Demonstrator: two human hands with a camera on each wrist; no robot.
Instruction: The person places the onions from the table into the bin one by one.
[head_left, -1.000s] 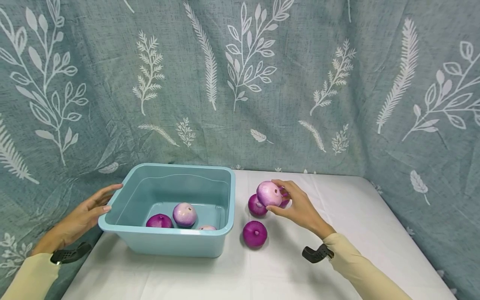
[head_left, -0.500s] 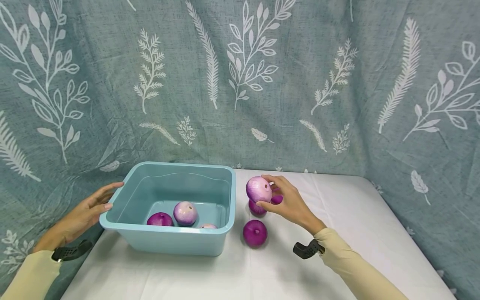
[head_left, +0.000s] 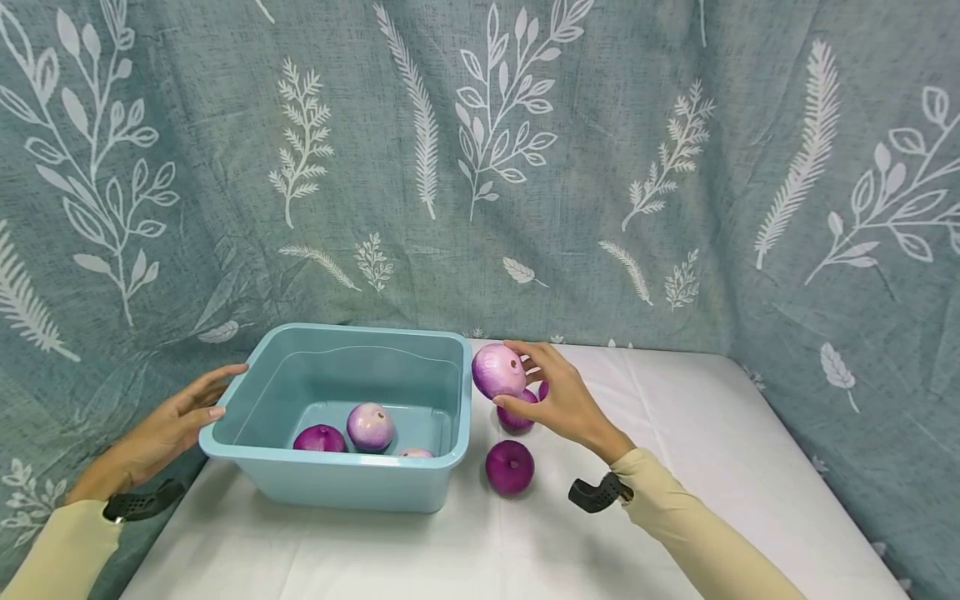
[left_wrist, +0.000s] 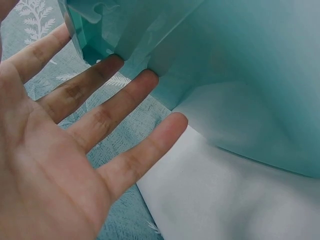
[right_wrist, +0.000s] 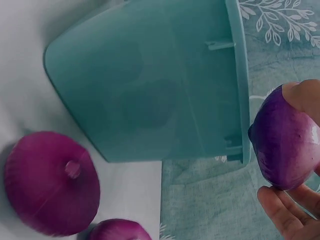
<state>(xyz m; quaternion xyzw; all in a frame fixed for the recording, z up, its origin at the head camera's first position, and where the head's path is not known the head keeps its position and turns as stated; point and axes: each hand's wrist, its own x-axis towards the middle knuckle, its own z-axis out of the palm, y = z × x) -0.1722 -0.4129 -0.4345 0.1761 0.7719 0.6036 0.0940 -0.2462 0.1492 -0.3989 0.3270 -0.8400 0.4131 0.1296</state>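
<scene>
My right hand (head_left: 553,396) pinches a pale pink-and-purple onion (head_left: 498,370) between thumb and fingers, raised close to the right rim of a light blue plastic tub (head_left: 330,492). In the right wrist view that onion (right_wrist: 286,137) shows its purple side just beyond the rim. At the tub's left side my left hand (head_left: 176,429) rests its fingertips and thumb against the rim. The left wrist view shows its fingers (left_wrist: 145,150) straight along the outer wall. Inside the tub lie a dark purple onion (head_left: 320,438), a pale onion (head_left: 370,427) and a partly hidden pale one (head_left: 416,453).
On the white cloth (head_left: 600,550), right of the tub, sits a dark purple onion (head_left: 510,467). Behind it another purple onion (head_left: 517,417) is partly covered by my right hand, with a sliver of a third beside it. A leaf-patterned curtain (head_left: 465,275) hangs around the table.
My right hand has carried the pale onion left and slightly up, from over the purple onions to beside the tub's rim. The left hand has stayed at the tub.
</scene>
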